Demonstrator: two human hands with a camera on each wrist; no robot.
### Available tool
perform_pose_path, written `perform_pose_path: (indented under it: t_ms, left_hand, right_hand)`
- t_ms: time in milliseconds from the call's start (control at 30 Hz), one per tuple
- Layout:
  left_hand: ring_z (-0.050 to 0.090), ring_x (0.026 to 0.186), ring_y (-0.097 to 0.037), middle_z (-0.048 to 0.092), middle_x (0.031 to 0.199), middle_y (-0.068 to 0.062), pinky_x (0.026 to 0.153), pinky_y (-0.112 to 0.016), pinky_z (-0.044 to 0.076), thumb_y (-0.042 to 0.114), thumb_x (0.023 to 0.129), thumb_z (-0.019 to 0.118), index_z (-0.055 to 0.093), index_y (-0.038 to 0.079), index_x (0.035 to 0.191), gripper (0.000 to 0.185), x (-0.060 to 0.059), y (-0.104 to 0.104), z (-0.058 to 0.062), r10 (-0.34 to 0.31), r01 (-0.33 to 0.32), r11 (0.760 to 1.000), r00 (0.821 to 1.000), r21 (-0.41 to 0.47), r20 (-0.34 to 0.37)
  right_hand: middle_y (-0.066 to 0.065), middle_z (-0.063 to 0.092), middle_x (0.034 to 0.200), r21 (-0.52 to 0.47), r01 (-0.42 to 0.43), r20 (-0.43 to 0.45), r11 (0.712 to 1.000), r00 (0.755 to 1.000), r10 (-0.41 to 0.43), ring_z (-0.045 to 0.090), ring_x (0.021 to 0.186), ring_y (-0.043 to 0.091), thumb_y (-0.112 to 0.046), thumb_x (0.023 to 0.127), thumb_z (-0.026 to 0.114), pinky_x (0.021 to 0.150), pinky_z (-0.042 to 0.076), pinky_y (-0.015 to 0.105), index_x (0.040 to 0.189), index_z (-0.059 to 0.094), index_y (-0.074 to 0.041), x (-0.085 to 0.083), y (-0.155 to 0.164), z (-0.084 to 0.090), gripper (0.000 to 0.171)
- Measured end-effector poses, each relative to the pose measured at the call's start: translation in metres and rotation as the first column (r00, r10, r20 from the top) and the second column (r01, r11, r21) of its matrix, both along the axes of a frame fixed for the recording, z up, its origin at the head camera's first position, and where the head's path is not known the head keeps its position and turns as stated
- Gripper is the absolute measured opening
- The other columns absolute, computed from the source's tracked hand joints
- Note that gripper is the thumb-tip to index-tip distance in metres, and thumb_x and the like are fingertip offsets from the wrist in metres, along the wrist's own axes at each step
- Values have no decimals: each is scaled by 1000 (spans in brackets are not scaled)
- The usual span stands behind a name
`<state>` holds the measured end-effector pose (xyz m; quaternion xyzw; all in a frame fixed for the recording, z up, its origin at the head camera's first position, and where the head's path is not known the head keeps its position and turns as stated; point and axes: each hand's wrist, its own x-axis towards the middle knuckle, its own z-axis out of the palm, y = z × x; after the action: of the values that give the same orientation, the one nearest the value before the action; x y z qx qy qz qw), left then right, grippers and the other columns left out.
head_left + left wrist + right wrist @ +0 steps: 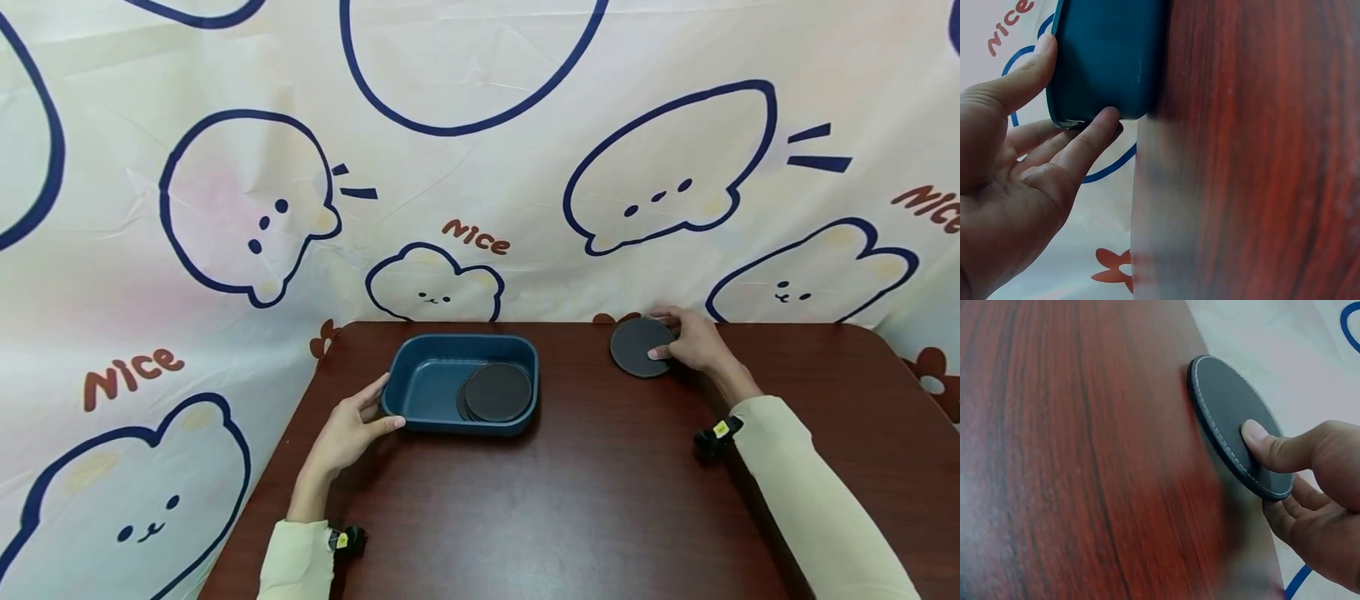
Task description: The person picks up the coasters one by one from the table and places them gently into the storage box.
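Head view shows a person seated at a dark red-brown table [600, 500], with a blue tray [420, 400] near the left hand [347, 433] and a loose dark round coaster [637, 346] at the far edge by the right hand [693, 340].

Left hand's thumb lies along the tray's near rim and its fingers press the short end wall, straight rather than curled, so it seems to brace the tray against sliding, not to lift it. The left wrist view confirms this: the thumb [1022, 78] rests on the rim and a fingertip touches the lower corner.

Inside the tray, at its right end, sits a small stack of coasters [497, 392] like the loose one; how many is hard to tell from here.

Right hand pinches the loose coaster, thumb [1272, 447] on its top face and fingers underneath. The coaster is tilted, its near edge lifted off the table, probably because a thin flat disc must be tipped up before fingers can get beneath it.
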<state>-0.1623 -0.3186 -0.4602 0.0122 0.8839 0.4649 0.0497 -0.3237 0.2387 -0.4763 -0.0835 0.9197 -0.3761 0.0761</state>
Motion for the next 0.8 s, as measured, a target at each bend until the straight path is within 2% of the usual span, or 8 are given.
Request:
perform_pose_path:
  t_ms: [133, 267, 367, 433, 500, 600, 800]
  left_hand:
    - [54, 147, -44, 44, 167, -25, 109, -52, 53, 12, 101, 76, 30, 9, 170, 83, -1, -1, -1, -1, 1, 1000, 1000, 0, -2]
    - [54, 147, -44, 44, 167, -25, 111, -54, 52, 10, 101, 76, 30, 9, 170, 83, -1, -1, -1, 2, -2, 1000, 1000, -1, 0]
    - [54, 147, -43, 44, 167, -25, 111, -54, 52, 10, 101, 76, 30, 9, 170, 83, 0, -1, 0, 2, -2, 1000, 1000, 3, 1]
    - [54, 147, -44, 44, 167, -25, 110, -54, 52, 10, 101, 76, 30, 8, 170, 83, -1, -1, 0, -2, 2, 1000, 1000, 5, -2]
    - [54, 147, -44, 45, 166, -25, 110, -54, 52, 10, 101, 76, 30, 8, 170, 83, -1, -1, 0, -4, 4, 1000, 1000, 9, -3]
    - [54, 146, -44, 45, 166, -25, 110, -53, 53, 11, 101, 76, 31, 9, 170, 83, -1, -1, 0, -4, 5, 1000, 1000, 11, -3]
    - [56, 145, -43, 46, 165, -25, 109, -53, 54, 13, 101, 77, 31, 8, 170, 83, 0, -2, 0, -13, 13, 1000, 1000, 0, -17]
  right_hand:
    - [35, 63, 141, 6, 46, -36, 999, 998, -46, 63, 122, 48, -12, 90, 87, 101, 54, 57, 152, 55, 2, 3, 1, 3, 71]
    - [33, 67, 137, -22, 77, -51, 997, 996, -78, 66, 123, 47, -12, 91, 87, 96, 57, 47, 148, 60, 1, 4, 2, 4, 65]
    - [33, 67, 138, -72, 88, -34, 994, 995, -90, 68, 122, 46, -10, 93, 85, 88, 59, 32, 148, 61, 0, 6, 4, 4, 60]
    - [33, 67, 139, -117, 90, -8, 989, 996, -91, 72, 115, 41, -8, 95, 82, 81, 60, 27, 148, 61, 0, 8, 5, 4, 58]
    - [34, 66, 140, -160, 92, 21, 983, 996, -90, 74, 106, 30, -7, 97, 80, 75, 60, 22, 149, 61, 0, 9, 8, 4, 56]
    - [36, 63, 143, -219, 89, 65, 972, 995, -76, 75, 99, 16, -6, 99, 77, 76, 64, 25, 151, 57, 1, 10, 11, 3, 57]
    - [35, 57, 148, -313, 90, 145, 946, 988, -46, 74, 95, 5, -8, 102, 74, 82, 65, 27, 157, 52, 0, 11, 16, -2, 59]
